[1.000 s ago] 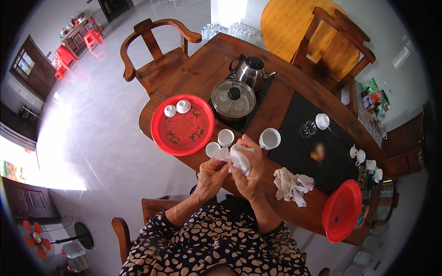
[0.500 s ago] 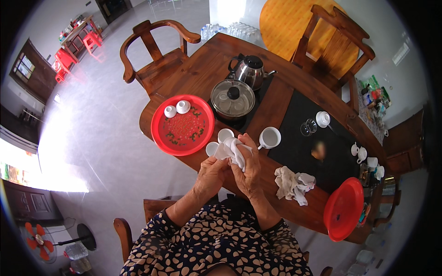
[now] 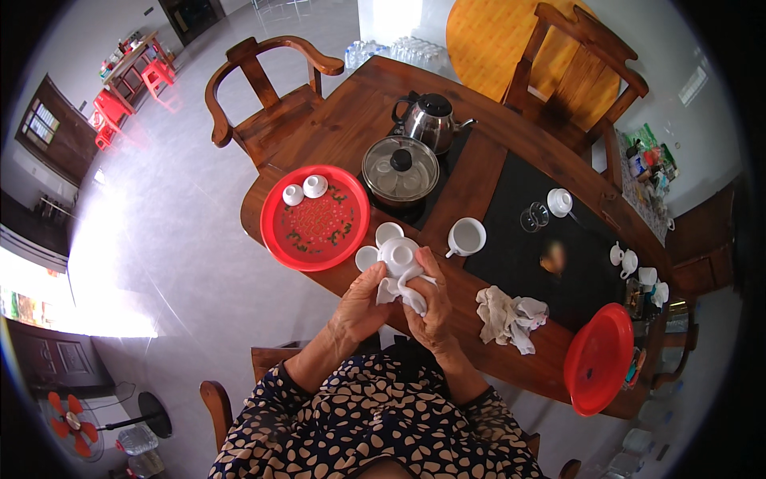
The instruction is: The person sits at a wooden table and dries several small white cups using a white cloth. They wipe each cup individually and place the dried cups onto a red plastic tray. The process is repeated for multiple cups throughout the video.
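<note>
Both hands, left [image 3: 363, 307] and right [image 3: 428, 307], pinch one cup [image 3: 398, 255] in a cloth [image 3: 405, 289] at the table's [image 3: 487, 355] near edge; two cups [image 3: 304, 190] sit on the red tray [image 3: 286, 239].

Shiny pale tile floor [image 3: 183, 239], two wooden armchairs [image 3: 267, 100] by the counter [image 3: 495, 160], red stools [image 3: 128, 80] maybe, far back

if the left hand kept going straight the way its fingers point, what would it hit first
Likely the two small white cups on the table edge just beyond the cup it holds; past them, the red tray. Depth is unclear.
</note>
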